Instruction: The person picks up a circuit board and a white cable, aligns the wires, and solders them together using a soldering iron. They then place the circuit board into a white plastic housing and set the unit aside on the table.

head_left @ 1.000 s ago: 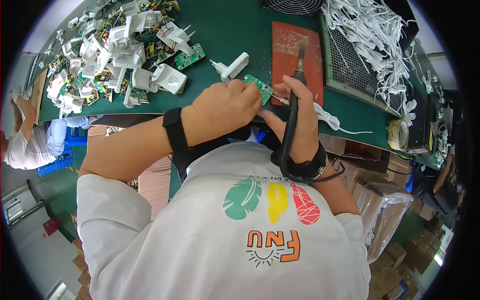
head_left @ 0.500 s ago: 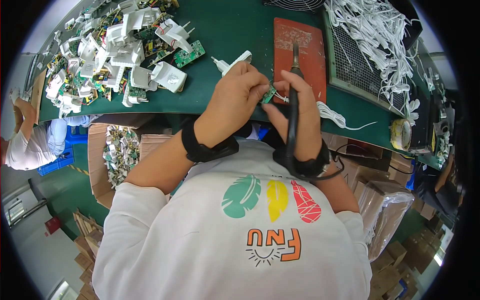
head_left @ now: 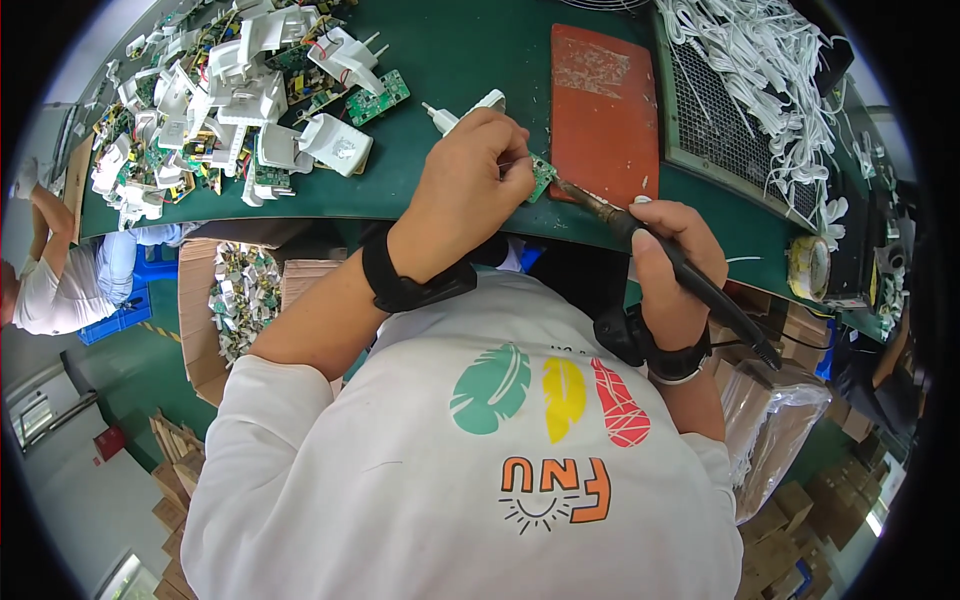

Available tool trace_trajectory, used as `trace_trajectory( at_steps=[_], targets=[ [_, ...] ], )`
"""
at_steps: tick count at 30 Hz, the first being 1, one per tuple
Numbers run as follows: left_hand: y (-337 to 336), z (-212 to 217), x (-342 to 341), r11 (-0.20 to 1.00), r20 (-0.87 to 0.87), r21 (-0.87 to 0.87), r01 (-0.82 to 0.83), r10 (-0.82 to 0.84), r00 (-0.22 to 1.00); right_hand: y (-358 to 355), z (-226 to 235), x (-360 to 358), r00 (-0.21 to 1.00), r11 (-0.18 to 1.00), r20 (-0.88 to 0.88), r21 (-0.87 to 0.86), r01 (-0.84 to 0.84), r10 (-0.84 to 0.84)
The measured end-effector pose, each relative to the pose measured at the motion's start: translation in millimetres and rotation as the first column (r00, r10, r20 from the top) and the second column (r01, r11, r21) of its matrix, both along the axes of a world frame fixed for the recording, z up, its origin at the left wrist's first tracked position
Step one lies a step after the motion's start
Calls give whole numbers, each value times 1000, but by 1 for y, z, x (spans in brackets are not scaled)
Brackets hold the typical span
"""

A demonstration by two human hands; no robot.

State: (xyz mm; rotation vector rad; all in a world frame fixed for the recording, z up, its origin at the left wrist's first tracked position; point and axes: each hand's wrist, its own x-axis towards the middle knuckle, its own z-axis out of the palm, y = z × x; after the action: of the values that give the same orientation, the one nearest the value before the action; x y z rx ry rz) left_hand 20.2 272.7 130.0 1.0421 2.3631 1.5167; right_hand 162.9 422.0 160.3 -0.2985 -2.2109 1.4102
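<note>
My left hand (head_left: 472,180) is closed, pinching a small green circuit board (head_left: 542,178) over the bench's front edge. A white plug housing (head_left: 472,112) with metal pins lies just beyond its knuckles; whether wires join it to the board is hidden. My right hand (head_left: 680,258) grips a soldering iron (head_left: 712,295) by its dark handle. The iron slants to the left, its tip at the board's right edge; actual contact cannot be made out. A bit of white shows beside the right fingertips.
Open white plug housings and circuit boards form a heap (head_left: 250,105) at left. An orange-red pad (head_left: 605,130) lies beyond the iron. White cables (head_left: 760,90) cover a mesh tray (head_left: 710,130) at right, near a tape roll (head_left: 806,268). A cardboard box (head_left: 200,320) stands below.
The iron has swung from upright to slanting left, its tip now at the board. My right hand has moved right and nearer me. The coiled white cable is mostly out of sight.
</note>
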Motion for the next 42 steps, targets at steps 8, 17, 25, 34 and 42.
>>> trace_trajectory(
  at_steps=[8,17,25,34,42],
  targets=[
    [3,3,4,997,-78,-73,30,-36,996,6,6,-9,982,982,-74,86,-169,176],
    [2,0,1,1000,-153,1,-2,2,988,7,6,-1,1000,1000,-16,29,6,-5],
    [9,2,7,994,-270,-110,2,-31,962,1,1,-7,1000,1000,-27,22,-5,6],
    [8,2,3,992,-300,-122,-20,-18,954,8,0,-7,998,992,-41,125,-35,40],
    [11,26,8,964,-244,-144,222,-252,937,63,25,21,764,827,-358,-45,560,-536]
  ],
)
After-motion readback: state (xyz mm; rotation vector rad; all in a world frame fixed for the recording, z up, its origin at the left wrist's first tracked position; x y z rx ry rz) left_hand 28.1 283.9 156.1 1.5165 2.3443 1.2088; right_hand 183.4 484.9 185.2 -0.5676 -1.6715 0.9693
